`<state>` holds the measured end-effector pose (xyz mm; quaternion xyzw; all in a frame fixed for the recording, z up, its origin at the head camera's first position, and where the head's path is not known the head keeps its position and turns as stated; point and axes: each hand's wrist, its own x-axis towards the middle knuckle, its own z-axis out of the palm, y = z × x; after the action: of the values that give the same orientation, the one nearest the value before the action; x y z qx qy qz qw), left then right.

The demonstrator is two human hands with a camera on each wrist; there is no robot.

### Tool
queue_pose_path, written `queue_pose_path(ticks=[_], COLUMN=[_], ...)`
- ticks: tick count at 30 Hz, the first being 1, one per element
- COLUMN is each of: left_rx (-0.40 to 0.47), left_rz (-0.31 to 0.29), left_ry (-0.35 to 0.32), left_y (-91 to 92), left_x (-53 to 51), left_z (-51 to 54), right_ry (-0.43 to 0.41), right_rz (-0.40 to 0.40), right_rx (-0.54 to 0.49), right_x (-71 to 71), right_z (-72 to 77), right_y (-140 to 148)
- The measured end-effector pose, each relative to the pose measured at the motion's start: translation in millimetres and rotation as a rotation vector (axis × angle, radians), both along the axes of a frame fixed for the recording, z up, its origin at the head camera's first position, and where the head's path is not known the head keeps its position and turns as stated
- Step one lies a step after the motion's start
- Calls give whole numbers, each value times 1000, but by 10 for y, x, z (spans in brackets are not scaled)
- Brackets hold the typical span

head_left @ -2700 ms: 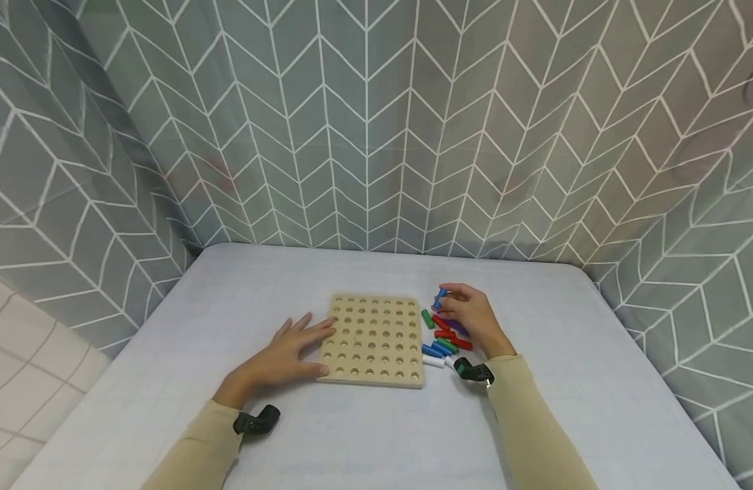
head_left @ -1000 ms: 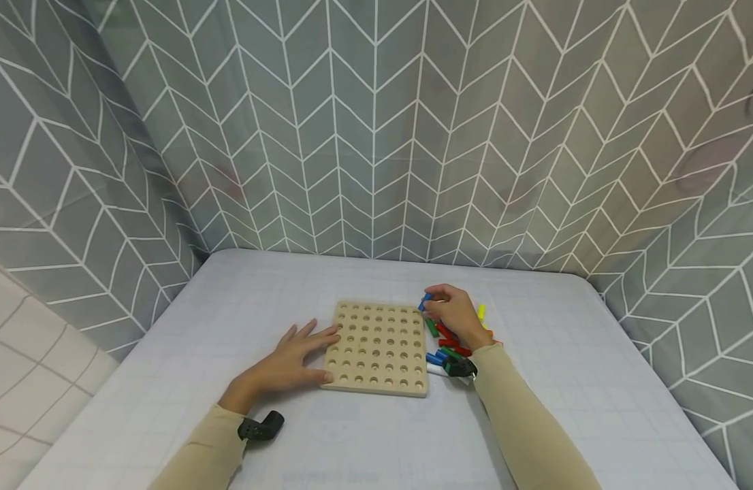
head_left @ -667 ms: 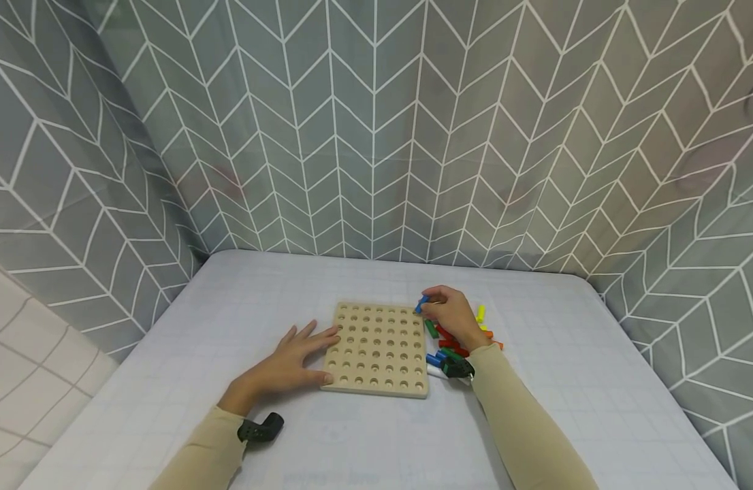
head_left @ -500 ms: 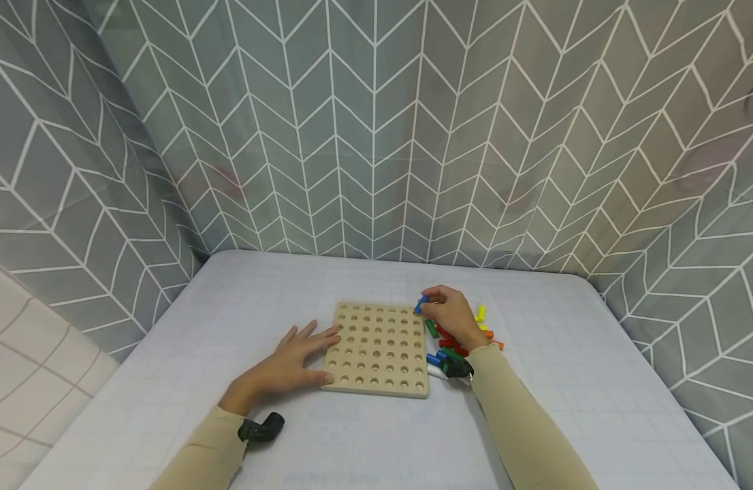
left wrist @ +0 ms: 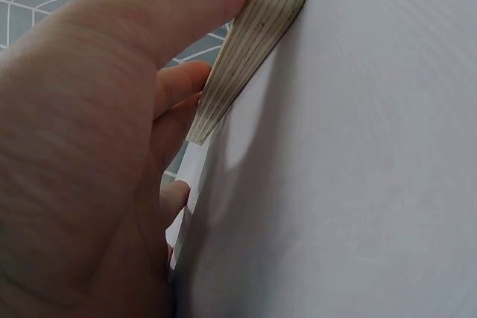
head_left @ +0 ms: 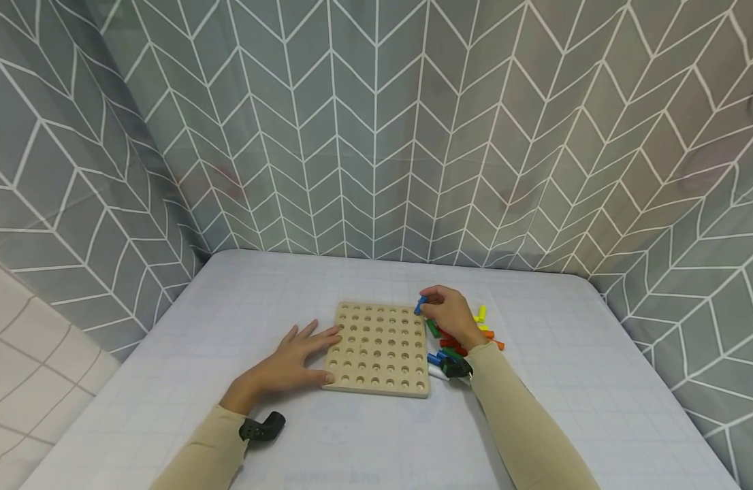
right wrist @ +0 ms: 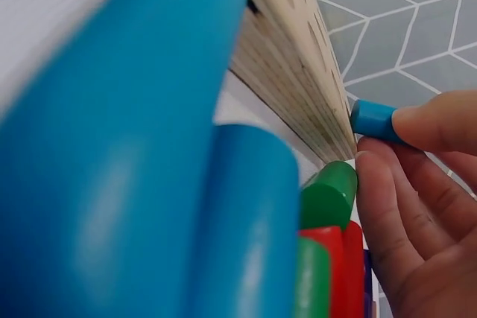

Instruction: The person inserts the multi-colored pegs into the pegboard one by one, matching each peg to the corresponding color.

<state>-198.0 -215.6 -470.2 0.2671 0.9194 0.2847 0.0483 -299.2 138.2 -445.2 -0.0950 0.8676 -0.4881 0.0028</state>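
A square wooden board (head_left: 382, 347) with rows of round holes lies flat. The left hand (head_left: 289, 362) rests on its left edge, fingers spread; in the left wrist view the thumb touches the layered side of the board (left wrist: 250, 42). At the board's far right corner the right hand (head_left: 453, 314) pinches a blue peg (head_left: 421, 304), tilted, its lower end at the corner hole. The right wrist view has the right hand (right wrist: 425, 206) gripping the blue peg (right wrist: 373, 119) between thumb and fingers, its end by the board's top face (right wrist: 298, 27). Whether it is inside the hole I cannot tell.
Right of the board lie loose pegs: green (head_left: 434, 329), red (head_left: 453, 347), blue (head_left: 434, 358), white (head_left: 436, 372), yellow (head_left: 482, 313) and orange (head_left: 498, 345). Part of the pile is hidden by the right hand and wrist camera. A patterned curtain (head_left: 376, 136) hangs behind the table.
The right hand has carried the blue peg left from above the loose pegs to the board's far right corner. Yellow and orange pegs have come into view. The left hand stays on the board's left edge.
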Motion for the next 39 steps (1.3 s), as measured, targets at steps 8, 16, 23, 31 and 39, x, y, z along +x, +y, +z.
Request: queue_pose_path(ticks=[8, 16, 23, 31, 39], left_rx=[5, 2, -3, 3, -12], left_rz=[0, 0, 4, 5, 25], left_ry=[-3, 1, 6, -9, -20], left_y=[12, 11, 5, -1, 2], left_x=[-3, -12, -12, 15, 5], left_z=[9, -7, -11, -20, -1], right_ry=[52, 56, 57, 12, -32], right_rz=[2, 16, 30, 5, 26], right_rx=[51, 81, 87, 11, -178], right_x=[24, 28, 61, 82, 220], right_z=[2, 18, 58, 20, 152], right_y=[-13, -25, -48, 22, 151])
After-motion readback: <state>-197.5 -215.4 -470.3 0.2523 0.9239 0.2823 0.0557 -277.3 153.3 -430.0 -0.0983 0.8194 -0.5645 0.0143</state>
